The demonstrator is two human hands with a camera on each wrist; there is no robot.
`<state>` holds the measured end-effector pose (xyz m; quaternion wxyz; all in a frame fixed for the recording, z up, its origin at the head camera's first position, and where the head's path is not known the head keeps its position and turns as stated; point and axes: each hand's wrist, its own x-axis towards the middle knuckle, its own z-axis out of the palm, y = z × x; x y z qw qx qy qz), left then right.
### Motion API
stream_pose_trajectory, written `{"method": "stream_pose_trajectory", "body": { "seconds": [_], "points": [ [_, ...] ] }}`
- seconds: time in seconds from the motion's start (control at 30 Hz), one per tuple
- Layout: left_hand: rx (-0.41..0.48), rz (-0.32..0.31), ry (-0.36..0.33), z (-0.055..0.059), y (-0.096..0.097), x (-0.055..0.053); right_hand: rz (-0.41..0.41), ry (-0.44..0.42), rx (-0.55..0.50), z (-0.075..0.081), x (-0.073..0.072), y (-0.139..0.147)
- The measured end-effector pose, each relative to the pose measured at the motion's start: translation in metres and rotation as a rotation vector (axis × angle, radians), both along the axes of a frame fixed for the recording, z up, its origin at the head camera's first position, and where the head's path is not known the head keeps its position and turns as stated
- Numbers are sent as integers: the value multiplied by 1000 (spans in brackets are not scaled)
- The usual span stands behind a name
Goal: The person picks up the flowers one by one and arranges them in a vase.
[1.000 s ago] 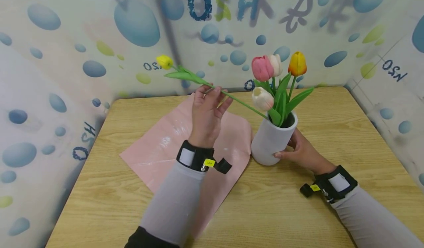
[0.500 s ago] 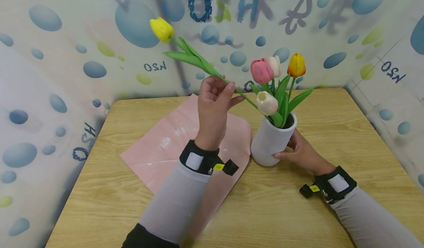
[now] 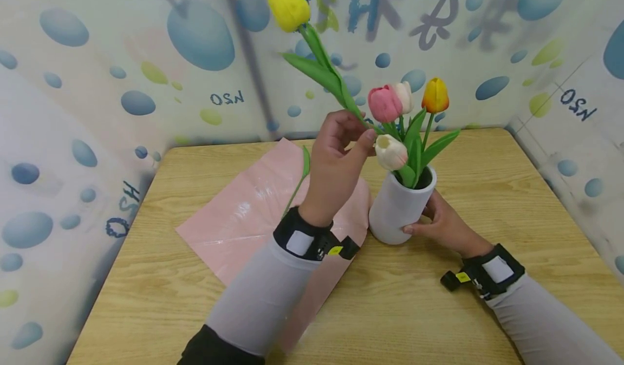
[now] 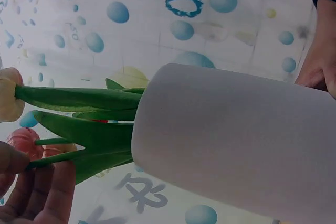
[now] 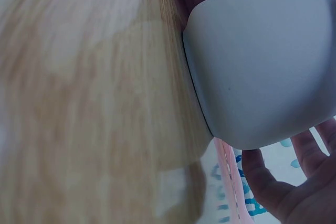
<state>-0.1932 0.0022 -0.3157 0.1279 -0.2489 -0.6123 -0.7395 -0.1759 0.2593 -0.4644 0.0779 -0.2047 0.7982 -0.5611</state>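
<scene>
A yellow tulip leans up and left, its green stem pinched between the thumb and fingers of my left hand. The lower stem passes behind a white tulip. In the left wrist view, my left fingers are close to the vase's leaves. The white vase is tilted on the table and holds pink, white and orange-yellow tulips. My right hand grips its lower right side, thumb in front. In the right wrist view, the vase's base is near the tabletop.
Pink wrapping paper lies on the wooden table, left of the vase. A green leafy stem lies on it, partly hidden by my left hand and wrist. A patterned backdrop stands behind the table.
My left hand has moved right toward the vase, raising the yellow tulip's head and turning it more upright. The leafy stem on the paper has come into sight. My right hand stays on the vase.
</scene>
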Motion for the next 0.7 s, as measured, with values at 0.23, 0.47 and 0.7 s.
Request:
{"method": "stream_pose_trajectory", "body": {
  "seconds": [0.23,0.47,0.7],
  "points": [
    [-227,11,7,-3,8,7,-2,-12,1,1,1,0],
    [-419,39,2,-2,15,10,8,-15,-8,1,0,-1],
    [-526,7,47,1,19,14,17,1,-15,1,0,0]
  ]
}}
